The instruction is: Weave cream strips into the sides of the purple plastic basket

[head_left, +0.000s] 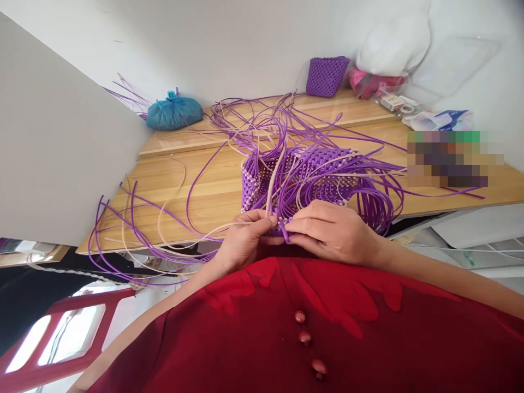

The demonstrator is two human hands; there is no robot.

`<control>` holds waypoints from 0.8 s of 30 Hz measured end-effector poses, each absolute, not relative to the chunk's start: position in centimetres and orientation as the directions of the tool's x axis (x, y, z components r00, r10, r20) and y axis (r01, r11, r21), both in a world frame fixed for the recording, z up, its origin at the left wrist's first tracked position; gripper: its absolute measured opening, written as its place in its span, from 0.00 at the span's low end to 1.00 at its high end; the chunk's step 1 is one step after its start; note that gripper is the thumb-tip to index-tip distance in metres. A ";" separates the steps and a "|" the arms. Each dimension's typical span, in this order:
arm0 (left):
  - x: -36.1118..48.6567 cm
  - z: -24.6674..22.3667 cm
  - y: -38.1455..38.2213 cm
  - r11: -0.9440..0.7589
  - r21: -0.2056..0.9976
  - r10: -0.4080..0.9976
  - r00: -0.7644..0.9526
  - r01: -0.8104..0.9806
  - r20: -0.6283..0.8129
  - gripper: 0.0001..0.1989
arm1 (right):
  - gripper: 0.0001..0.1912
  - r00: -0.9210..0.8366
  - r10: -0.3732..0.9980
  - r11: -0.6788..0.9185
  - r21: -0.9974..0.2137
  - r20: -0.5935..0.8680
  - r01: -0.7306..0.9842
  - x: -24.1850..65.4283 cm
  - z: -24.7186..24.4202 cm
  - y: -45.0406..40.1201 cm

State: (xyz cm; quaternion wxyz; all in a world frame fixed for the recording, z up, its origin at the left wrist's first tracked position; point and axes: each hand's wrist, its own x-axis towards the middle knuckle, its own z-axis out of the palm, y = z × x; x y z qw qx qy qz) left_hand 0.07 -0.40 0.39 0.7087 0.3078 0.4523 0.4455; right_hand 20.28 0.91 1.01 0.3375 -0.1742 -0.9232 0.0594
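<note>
A half-woven basket [333, 159] of purple and cream plastic strips lies at the table's front edge, close against my body. Many loose strips [379, 204] fan out from its rim to both sides and the back. My left hand [248, 234] pinches the near edge of the weave between thumb and fingers, with a cream strip running past it. Close by on the right, my right hand [333, 232] has its fingers closed at the same edge, around a short purple strip [283, 228] standing between the hands. The fingertips partly hide the weave there.
On the wooden table [221, 164], a blue tied bag [174, 112] stands at the back left. A small finished purple basket [327, 76] leans on the wall. Pink and white bags [393, 46] and a small white box [392, 102] sit at the back right. A red chair [69, 333] stands lower left.
</note>
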 end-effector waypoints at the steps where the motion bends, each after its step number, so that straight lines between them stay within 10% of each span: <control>1: 0.1 0.4 -0.4 0.404 0.847 0.914 0.187 -0.346 -0.360 0.17 | 0.09 -0.704 0.357 0.934 -0.227 0.614 0.276 20.1 0.7 1.2; 8: -0.3 -0.4 -0.7 0.419 0.838 0.907 0.202 -0.351 -0.369 0.16 | 0.23 -0.782 0.474 0.835 -0.489 0.404 0.254 20.4 0.8 0.5; 13: -0.3 -0.4 -0.8 0.426 0.822 0.904 0.222 -0.378 -0.366 0.17 | 0.15 -0.710 0.517 0.751 -0.652 0.479 0.107 20.6 0.7 -0.5; 18: -0.1 -0.4 -0.8 0.412 0.841 0.911 0.183 -0.351 -0.370 0.20 | 0.19 -0.679 0.714 0.374 -0.912 0.169 0.167 20.5 -0.6 -0.8; 24: -0.4 -0.6 -0.8 0.379 0.856 0.923 0.209 -0.350 -0.323 0.20 | 0.24 -0.670 0.740 0.244 -0.948 0.047 0.204 20.6 -1.0 -1.1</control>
